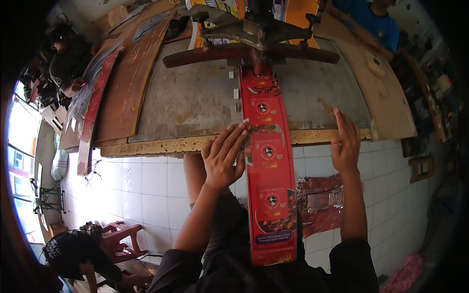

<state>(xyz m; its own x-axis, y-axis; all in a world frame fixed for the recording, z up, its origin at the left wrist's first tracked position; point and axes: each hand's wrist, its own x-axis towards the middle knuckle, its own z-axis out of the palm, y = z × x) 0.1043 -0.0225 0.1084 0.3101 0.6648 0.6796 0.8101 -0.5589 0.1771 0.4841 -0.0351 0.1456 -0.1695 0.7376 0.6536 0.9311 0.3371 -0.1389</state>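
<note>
A long red printed strip [268,178] runs from under a dark metal press [259,34], over the worktable's front edge, and down toward my lap. Repeated round emblems and food pictures cover it. My left hand [224,156] lies with fingers stretched out, their tips at the strip's left edge by the table front. Apart from the strip, my right hand [346,141] is raised near the table's front edge, fingers extended and nothing in it. The press's central head hides the strip's far end. Small white pieces [231,74] sit on the metal tabletop [190,93] left of the strip.
Brown boards [129,83] and a narrow red strip [95,115] lie on the left. A tan board [378,93] flanks the right. Red plastic-wrapped material [320,200] lies below the table. Other people are at far left, lower left by a red stool [119,241], and upper right.
</note>
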